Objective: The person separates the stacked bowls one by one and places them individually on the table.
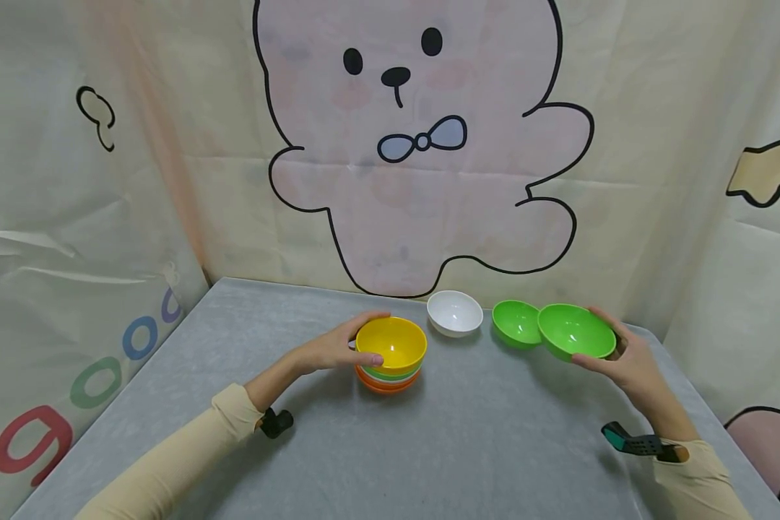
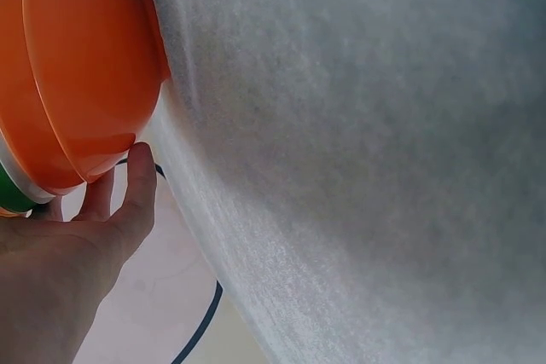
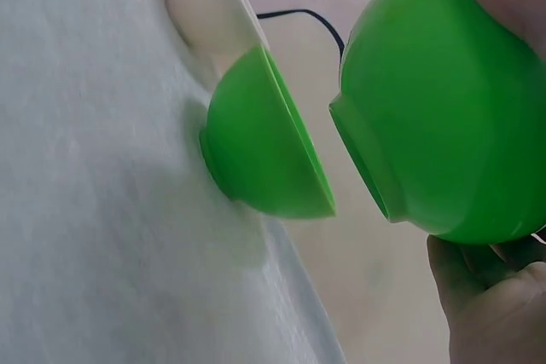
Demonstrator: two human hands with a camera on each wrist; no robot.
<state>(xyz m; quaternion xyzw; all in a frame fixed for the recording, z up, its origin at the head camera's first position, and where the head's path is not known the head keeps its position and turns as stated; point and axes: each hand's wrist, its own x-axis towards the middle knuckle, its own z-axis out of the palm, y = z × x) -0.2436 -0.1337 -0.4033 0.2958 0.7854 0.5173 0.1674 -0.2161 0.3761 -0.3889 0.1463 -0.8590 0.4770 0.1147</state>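
My left hand (image 1: 325,352) grips a stack of nested bowls from its left side, thumb in front and fingers behind. A yellow bowl (image 1: 393,345) tops the stack, with green and white rims beneath it and orange bowls (image 2: 94,66) at the bottom. In the left wrist view, a fingertip is close by the lowest orange bowl's base. Over on the right, my right hand (image 1: 633,365) holds a green bowl (image 3: 435,108) by its side, raised off the table and slightly tilted. A second green bowl (image 3: 260,142) stands upright on the table just left of it.
A white bowl (image 1: 455,314) stands upright near the table's back edge, between the stack and the green bowls. Grey cloth covers the table (image 1: 494,448). A printed curtain (image 1: 422,217) hangs right behind it, and more curtain hangs at both sides.
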